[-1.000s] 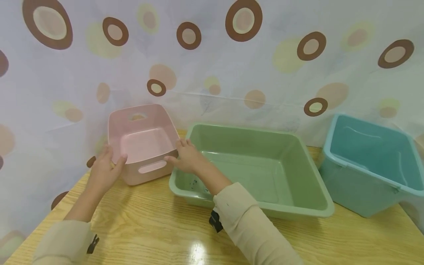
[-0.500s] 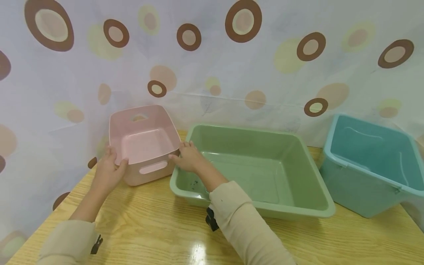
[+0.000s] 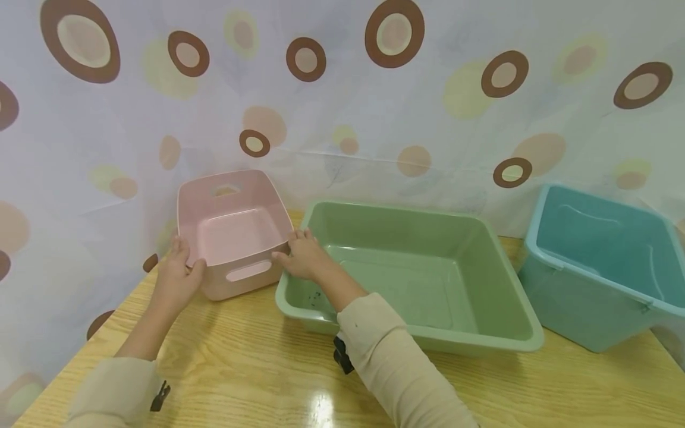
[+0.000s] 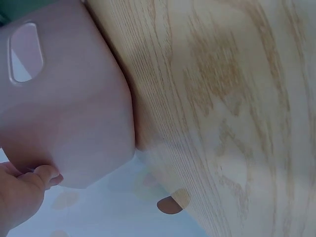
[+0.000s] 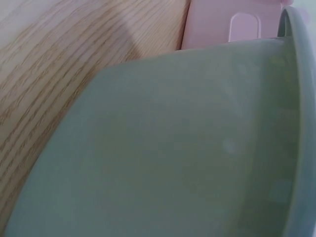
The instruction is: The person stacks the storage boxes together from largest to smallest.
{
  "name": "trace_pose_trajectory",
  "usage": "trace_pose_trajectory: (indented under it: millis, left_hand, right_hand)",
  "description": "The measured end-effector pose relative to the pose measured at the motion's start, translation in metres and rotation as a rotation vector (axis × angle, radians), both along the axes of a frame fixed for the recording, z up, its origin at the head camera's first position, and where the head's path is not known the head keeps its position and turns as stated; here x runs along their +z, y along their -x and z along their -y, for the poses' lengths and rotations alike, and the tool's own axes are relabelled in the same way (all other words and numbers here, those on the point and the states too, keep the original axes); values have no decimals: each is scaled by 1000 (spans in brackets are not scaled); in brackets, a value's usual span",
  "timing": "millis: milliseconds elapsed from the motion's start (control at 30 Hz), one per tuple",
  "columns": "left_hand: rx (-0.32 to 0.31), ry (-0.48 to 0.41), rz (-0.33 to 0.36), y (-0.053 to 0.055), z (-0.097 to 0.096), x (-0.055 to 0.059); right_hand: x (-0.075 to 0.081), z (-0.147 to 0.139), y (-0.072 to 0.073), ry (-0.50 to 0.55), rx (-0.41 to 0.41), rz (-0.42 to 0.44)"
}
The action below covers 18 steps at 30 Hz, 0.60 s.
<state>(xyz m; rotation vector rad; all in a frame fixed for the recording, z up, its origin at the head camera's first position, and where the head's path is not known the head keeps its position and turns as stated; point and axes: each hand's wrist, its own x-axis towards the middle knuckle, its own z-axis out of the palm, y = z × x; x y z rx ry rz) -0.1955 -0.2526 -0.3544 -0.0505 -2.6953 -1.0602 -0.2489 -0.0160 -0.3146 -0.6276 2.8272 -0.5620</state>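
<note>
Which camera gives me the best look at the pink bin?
The head view: it shows nearly all of the pink bin, inside and front. The left wrist view catches only part of its outside, close up; the right wrist view only a piece beyond the green basin.

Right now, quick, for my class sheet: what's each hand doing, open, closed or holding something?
Left hand: holding the pink bin at its near left corner.
Right hand: touching its near right corner; whether it grips cannot be told.
</note>
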Motion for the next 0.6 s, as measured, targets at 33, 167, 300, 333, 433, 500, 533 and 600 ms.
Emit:
trace_pose_trajectory:
  millis: [33,167,300,333,433,500,533,600]
  left_hand:
    - [0,-4,2,0,-1,0]
    - [5,-8,-1,-2,-3,0]
    - [24,-13,2,-4,-4,0]
    - [28,-12,0,-3,-5,-1]
    - [46,-2,7,-3,-7,-1]
    - [55,7,6,-3,-8,-1]
    - [59,12,6,-3,-8,-1]
    - [69,21,7,-4,-9,-1]
  right_hand:
    - [0,0,0,-2,-2,0]
    - [0,0,0,-2,-10,-2]
    - [0,1,0,6,-23,9]
    - [0,0,0,9,-20,10]
    - [0,0,1,14,-13,12]
    - [-1,-1,2,16,-6,8]
    - [-1,-1,2,13,-4,6]
    - [-2,0,3,12,-7,5]
